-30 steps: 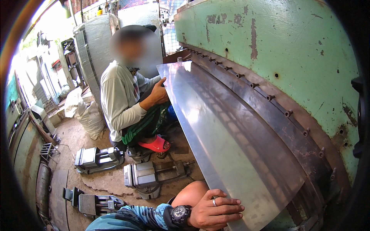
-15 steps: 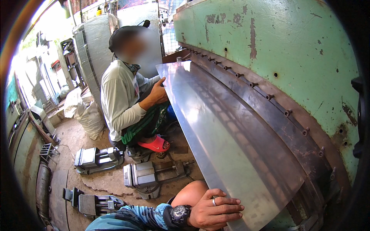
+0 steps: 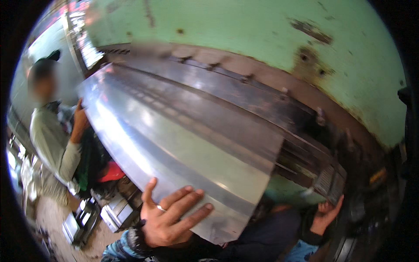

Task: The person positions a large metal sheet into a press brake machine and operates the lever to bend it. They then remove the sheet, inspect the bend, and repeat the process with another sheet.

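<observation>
Swinging to the right, the head view is now showing a bare right hand (image 3: pixel 324 216) at the lower right, where none was showing a moment ago. Its fingers are staying half curled, one stretching toward a ridged grey metal block (image 3: pixel 330 181); contact cannot be told through the blur, and nothing is showing in its grasp. The left hand (image 3: pixel 168 220), wearing a ring, is spreading its fingers wider than before over the near edge of a large, shiny, flat metal sheet (image 3: pixel 183 150). Its thumb is hiding, so whether it is pinching the edge cannot be told. The sheet is still running from the upper left to the lower centre, alongside the dark metal bed of a green-painted machine (image 3: pixel 227 26). A co-worker's hand (image 3: pixel 78 122) is still holding its far end at the upper left. The change seems to be leaving the near end to the left hand, with the right one attending to the block's side.

As for containers, a pale, bulging sack (image 3: pixel 51 188) is standing at the lower left, its contents not showing. Two grey metal vises (image 3: pixel 117 212) (image 3: pixel 78 225) are resting on the floor (image 3: pixel 49 212) nearby.
</observation>
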